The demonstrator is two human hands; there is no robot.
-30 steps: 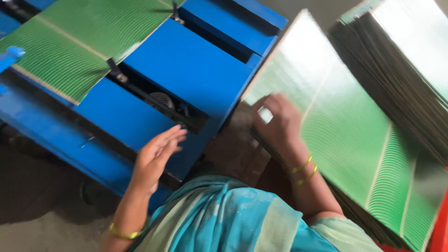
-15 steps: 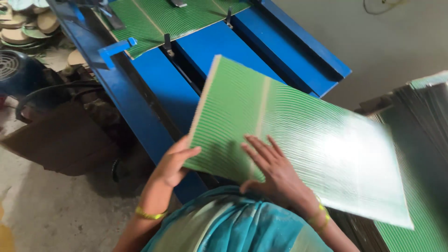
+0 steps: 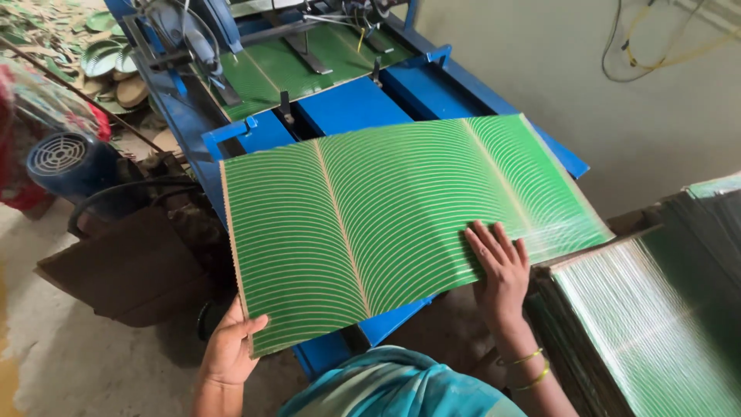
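My left hand [image 3: 228, 351] pinches the green sheet [image 3: 386, 224] at its near corner, right hand [image 3: 502, 270] flat on top; it hangs above the blue machine [image 3: 347, 108], not yet laid down.

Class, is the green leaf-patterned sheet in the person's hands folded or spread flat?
Spread flat: the green sheet shows its whole striped face unfolded over the blue machine.
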